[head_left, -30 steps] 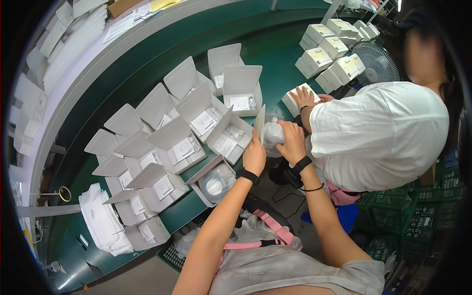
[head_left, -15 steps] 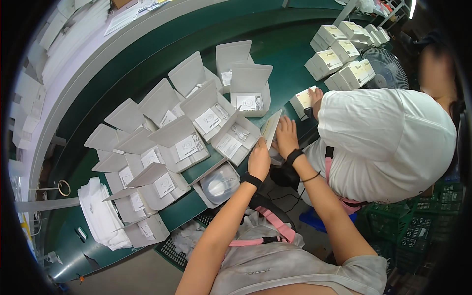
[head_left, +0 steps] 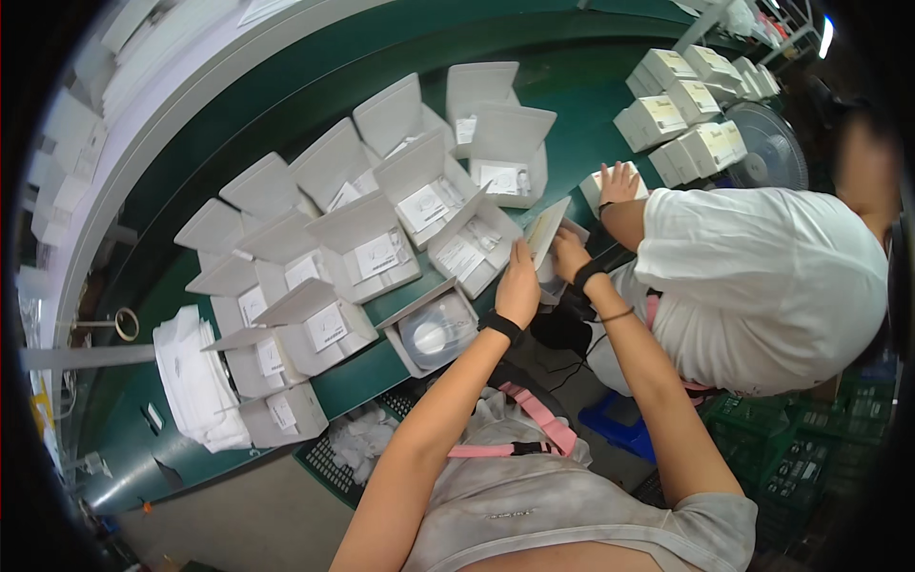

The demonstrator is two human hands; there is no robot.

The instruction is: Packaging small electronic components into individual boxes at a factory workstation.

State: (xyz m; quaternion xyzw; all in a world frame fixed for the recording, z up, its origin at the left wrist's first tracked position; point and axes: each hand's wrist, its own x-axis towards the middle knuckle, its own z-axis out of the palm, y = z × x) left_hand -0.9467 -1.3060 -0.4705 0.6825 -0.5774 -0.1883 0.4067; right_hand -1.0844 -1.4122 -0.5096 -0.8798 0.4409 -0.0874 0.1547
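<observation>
A white carton point(head_left: 546, 229) with its lid raised stands between my hands at the table's near edge. My left hand point(head_left: 519, 286) grips the lid's left edge. My right hand point(head_left: 572, 255) is at the carton's right side, fingers curled and partly hidden behind the lid; what they hold is not visible. Left of my left wrist is an open carton point(head_left: 397, 341) with a clear, rounded plastic-wrapped item point(head_left: 437, 330) inside. Just beyond my left hand stands another open carton point(head_left: 474, 253) with a printed leaflet and a white cable.
Several open cartons point(head_left: 386, 253) crowd the green table point(head_left: 353, 386). White cloths point(head_left: 191, 381) lie at the left. At right a co-worker in a white shirt point(head_left: 753, 276) rests a hand on a closed box point(head_left: 593, 191). Stacked boxes point(head_left: 658, 119) and a fan point(head_left: 767, 143) stand beyond.
My right hand has gone from lying flat with fingers stretched to curled beside the carton. The view has shifted slightly. The co-worker's hand now lies spread on the closed box.
</observation>
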